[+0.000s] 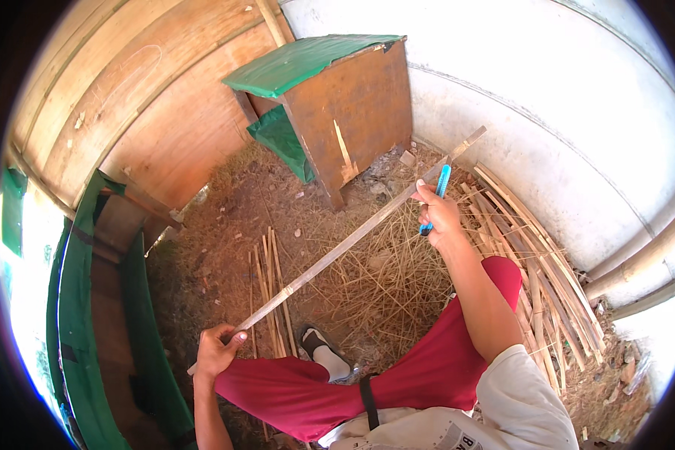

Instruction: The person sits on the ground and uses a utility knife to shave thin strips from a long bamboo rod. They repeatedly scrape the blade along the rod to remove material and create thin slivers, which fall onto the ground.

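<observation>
A long, flat bamboo strip (336,253) slants across my lap, its near end at the lower left and its far end raised toward the white wall. My left hand (217,349) is closed around the strip near its lower end, above my left knee. Farther up, my right hand (438,211) grips a blue utility knife (444,181). The knife's upper end lies against the strip close to its far end. Fingers of the right hand also touch the strip's edge; the palm side of that hand is hidden.
Thin shavings (382,296) cover the ground before me. Split bamboo strips (551,289) are piled at my right, with several thinner strips (270,289) near my foot. A brown wooden cabinet (352,112) with a green cover stands ahead. Green-covered shelving (79,315) lines the left.
</observation>
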A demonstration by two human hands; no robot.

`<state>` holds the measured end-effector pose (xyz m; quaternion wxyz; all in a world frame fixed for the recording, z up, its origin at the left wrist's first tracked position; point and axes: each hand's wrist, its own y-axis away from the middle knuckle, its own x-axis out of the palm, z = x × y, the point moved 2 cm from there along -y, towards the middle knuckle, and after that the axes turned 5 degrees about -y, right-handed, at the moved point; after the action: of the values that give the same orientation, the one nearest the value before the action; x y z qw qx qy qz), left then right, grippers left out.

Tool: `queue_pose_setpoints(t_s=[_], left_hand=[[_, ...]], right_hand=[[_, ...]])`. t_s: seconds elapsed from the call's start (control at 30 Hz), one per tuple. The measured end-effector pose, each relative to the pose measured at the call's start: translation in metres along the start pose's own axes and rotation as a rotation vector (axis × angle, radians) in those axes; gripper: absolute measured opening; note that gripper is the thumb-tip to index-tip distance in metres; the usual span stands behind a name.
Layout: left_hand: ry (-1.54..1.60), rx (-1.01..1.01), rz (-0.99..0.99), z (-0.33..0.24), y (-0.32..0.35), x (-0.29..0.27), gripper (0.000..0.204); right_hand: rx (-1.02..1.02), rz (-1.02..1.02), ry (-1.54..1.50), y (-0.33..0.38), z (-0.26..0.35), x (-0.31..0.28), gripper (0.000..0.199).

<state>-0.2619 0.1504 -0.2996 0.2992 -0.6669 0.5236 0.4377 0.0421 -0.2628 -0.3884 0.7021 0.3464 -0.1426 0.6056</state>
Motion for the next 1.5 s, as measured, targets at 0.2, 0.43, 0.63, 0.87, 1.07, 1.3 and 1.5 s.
queue_pose_setpoints(t_s=[0.2, 0.43, 0.63, 0.87, 1.07, 1.3, 1.5], left_hand=[[-0.291, 0.063, -0.249, -0.007, -0.005, 0.003, 0.032], [-0.280, 0.101, -0.334, 0.001, -0.009, 0.007, 0.034], [-0.252, 0.043, -0.283, -0.003, -0.009, 0.007, 0.032], [-0.274, 0.112, -0.285, 0.001, -0.008, 0.010, 0.046], [-0.452, 0.123, -0.163, -0.017, -0.009, 0.019, 0.075], [-0.516, 0.234, -0.268, -0.063, -0.012, 0.030, 0.082], [-0.423, 0.429, -0.335, -0.112, -0.032, 0.053, 0.056]], right_hand=[[0.050, 0.033, -0.018, 0.003, -0.002, 0.004, 0.029], [0.047, 0.063, -0.038, 0.004, -0.004, 0.009, 0.038], [0.060, 0.047, -0.056, 0.004, -0.004, 0.007, 0.037], [0.070, 0.034, -0.073, 0.002, -0.005, 0.006, 0.029], [0.006, -0.008, -0.084, -0.005, -0.004, -0.001, 0.025], [0.023, -0.058, -0.089, -0.009, -0.003, -0.004, 0.023], [0.032, -0.039, -0.083, -0.011, -0.006, 0.002, 0.025]])
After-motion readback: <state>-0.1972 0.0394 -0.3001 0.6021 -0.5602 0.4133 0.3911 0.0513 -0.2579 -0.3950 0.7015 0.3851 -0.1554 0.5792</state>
